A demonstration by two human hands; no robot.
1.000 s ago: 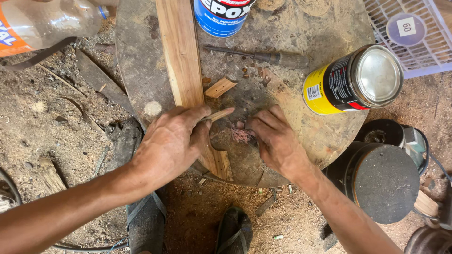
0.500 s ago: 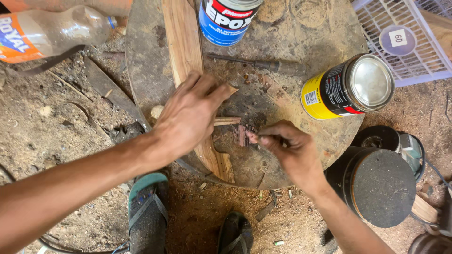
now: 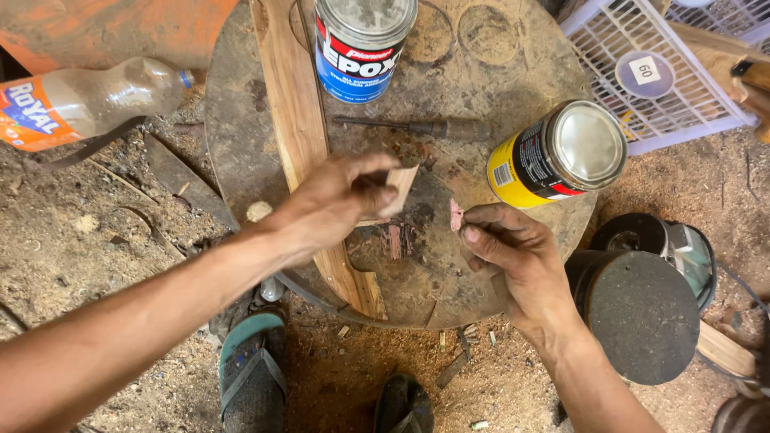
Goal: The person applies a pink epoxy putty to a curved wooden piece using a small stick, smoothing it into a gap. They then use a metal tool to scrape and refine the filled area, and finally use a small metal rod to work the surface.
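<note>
My left hand (image 3: 341, 200) grips a small flat wood piece (image 3: 399, 190) above a round wooden work surface (image 3: 241, 136). My right hand (image 3: 505, 252) pinches a small pinkish lump (image 3: 455, 214) between thumb and fingers, just right of the wood piece. Reddish-pink smears (image 3: 397, 239) mark the surface between the two hands. A long wooden plank (image 3: 293, 112) lies across the surface under my left wrist.
A blue and white can (image 3: 361, 44) stands at the back. A yellow can (image 3: 557, 156) lies on its side at the right. A dark tool (image 3: 425, 127) lies between them. Plastic bottle (image 3: 84, 100) at left, white basket (image 3: 666, 76) and dark round discs (image 3: 642, 309) at right. Sandalled feet (image 3: 253, 377) below.
My left hand lifted off the plank and picked up the small wood piece. My right hand moved right and raised the pinkish lump. The view shifted down.
</note>
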